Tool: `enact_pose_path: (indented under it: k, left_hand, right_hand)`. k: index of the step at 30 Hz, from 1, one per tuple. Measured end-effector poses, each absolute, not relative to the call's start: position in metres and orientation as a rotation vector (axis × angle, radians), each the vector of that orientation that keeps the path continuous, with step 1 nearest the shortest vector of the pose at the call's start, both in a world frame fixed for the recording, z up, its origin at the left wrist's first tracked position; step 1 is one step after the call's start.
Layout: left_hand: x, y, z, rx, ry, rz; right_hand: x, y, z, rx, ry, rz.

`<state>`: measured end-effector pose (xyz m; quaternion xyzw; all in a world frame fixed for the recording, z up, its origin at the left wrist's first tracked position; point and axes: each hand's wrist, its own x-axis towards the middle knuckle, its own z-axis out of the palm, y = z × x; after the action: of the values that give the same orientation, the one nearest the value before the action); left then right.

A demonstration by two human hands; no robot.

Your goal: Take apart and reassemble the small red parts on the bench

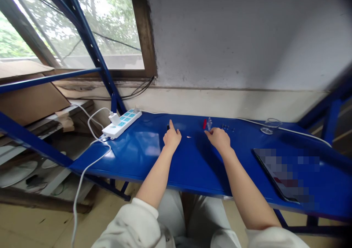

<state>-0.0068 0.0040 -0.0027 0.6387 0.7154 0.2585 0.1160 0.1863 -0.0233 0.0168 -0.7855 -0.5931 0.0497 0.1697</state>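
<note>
My left hand (172,136) rests on the blue table top (143,145) with its fingers curled and the forefinger stretched forward; a small black object (168,127) lies at its fingertip. My right hand (219,137) lies to the right, fingers curled under, its tips hidden. Just beyond it are a small red part (204,124) and a clear plastic piece (209,123). A row of tiny dark parts (227,127) lies to the right of those. A tiny pale speck (188,137) sits between my hands.
A white power strip (121,124) with a plugged-in charger and white cable sits at the table's left back corner. A tablet (286,174) lies at the right front. A clear ring (266,130) and thin cable lie at the back right. Blue rack struts cross at left.
</note>
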Motion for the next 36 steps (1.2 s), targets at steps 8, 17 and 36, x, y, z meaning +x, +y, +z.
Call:
enact_pose_path:
  k: [8,17,36]
  left_hand:
    - [-0.003,0.010,-0.013,1.844,1.779,1.070]
    - [0.029,-0.005,-0.006,1.265,0.877,1.129]
    - [0.027,-0.007,-0.007,1.170,0.727,1.236]
  right_hand:
    - [0.166,-0.025,0.001,-1.835,-1.832,0.088]
    - [0.155,-0.018,-0.014,-1.508,-1.634,0.466]
    - [0.155,-0.022,-0.008,-1.375,-1.606,0.357]
